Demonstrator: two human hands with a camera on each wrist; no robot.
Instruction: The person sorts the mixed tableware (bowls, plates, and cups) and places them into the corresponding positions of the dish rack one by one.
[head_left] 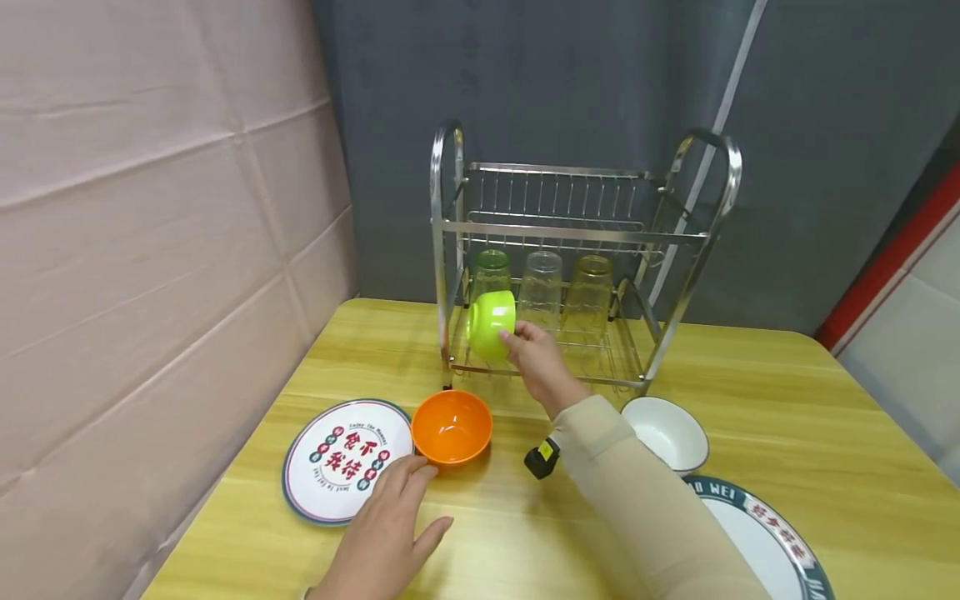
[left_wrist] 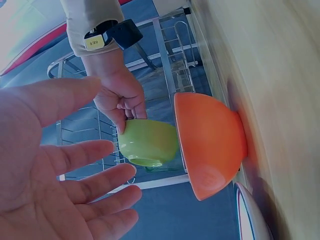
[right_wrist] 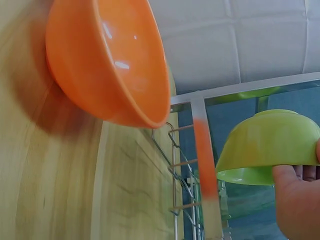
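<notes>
"WEI" plate (head_left: 780, 542) rim; right hand (head_left: 542, 360) holds green bowl (head_left: 491, 324).

Table (head_left: 787, 400): light yellow wood grain, set into a corner.
Resting directly on it:
- metal dish rack (head_left: 577, 225), two tiers, at the rear centre;
- orange bowl (head_left: 452, 427), upright, in front of the rack's left end;
- printed plate (head_left: 345, 458), green-rimmed with red characters, touching or just beside the orange bowl on its left;
- white bowl (head_left: 671, 432), dark-rimmed, right of centre;
- second printed plate (head_left: 772, 533), at the near right edge, partly cut off.
</notes>
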